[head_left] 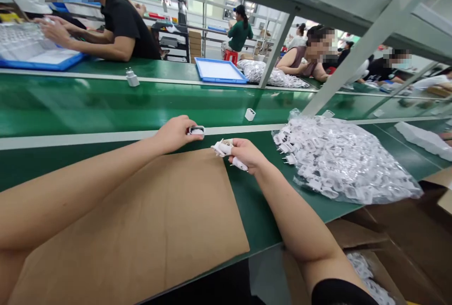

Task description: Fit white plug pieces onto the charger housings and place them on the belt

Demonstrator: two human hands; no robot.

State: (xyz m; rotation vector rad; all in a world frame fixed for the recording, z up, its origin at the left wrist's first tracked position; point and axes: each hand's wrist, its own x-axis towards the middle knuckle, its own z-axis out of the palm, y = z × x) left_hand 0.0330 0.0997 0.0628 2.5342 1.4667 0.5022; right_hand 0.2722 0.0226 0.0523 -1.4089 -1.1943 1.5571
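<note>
At the far edge of one cardboard (158,229), my left hand (176,132) pinches one shell (198,131); my right hand (247,154) grips two plugs (223,148). One bag (353,159), right.

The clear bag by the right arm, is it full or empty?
Full, it seems: white plugs crowd the clear bag, making it bulge.
</note>
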